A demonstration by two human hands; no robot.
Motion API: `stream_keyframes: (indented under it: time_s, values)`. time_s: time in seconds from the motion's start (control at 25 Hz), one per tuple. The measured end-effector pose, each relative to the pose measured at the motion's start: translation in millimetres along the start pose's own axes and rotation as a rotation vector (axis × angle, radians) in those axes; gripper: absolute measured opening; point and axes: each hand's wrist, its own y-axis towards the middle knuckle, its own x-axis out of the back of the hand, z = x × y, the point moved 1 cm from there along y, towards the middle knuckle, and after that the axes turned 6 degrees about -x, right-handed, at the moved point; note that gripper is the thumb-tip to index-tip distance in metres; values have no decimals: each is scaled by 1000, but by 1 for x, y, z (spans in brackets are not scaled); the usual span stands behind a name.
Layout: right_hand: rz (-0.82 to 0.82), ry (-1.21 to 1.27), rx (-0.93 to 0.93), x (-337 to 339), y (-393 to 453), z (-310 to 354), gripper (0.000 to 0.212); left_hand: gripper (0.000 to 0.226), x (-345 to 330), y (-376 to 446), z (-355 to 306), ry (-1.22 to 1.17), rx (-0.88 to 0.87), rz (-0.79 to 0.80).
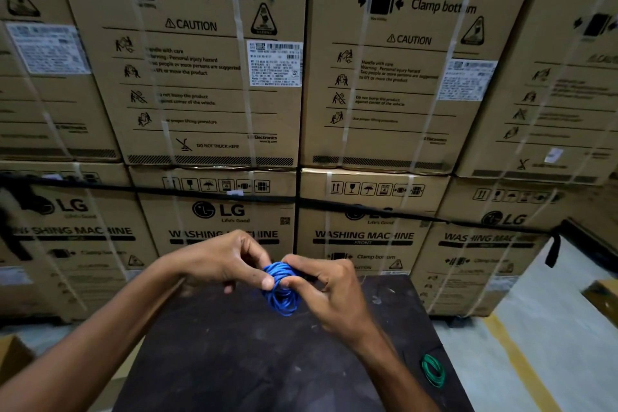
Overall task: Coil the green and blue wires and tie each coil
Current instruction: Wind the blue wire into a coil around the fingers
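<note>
Nearest the lens, two bare forearms are seen reaching forward over a dark table [234, 361]. At the table's right edge a green coil [433, 370] is seen lying flat, well apart from the hands and touched by nothing (whether it is tied cannot be told at this size). Above the table's far end the blue coil [281, 288] is held between both hands: the left hand [230, 261] is closed on its upper left, thumb pressed against the strands, and the right hand [329, 288] is pinched on its upper right. Stacked cardboard boxes [214, 77] are seen behind.

By judgement, the blue coil's tying is the step in hand — its top looks bunched, as if an end were being wrapped around. Next, the loose end would need to be cinched tightly without the loops being let slip.
</note>
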Motion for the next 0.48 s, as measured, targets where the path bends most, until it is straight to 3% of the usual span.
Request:
stream_keyframes:
  time_s: [0.28, 0.48]
  values:
    - [-35, 12, -5, 8, -5, -21, 10, 23, -19, 15, 9, -76, -56, 0]
    - [-105, 40, -32, 13, -10, -34, 8, 33, -38, 27, 21, -202, -82, -18]
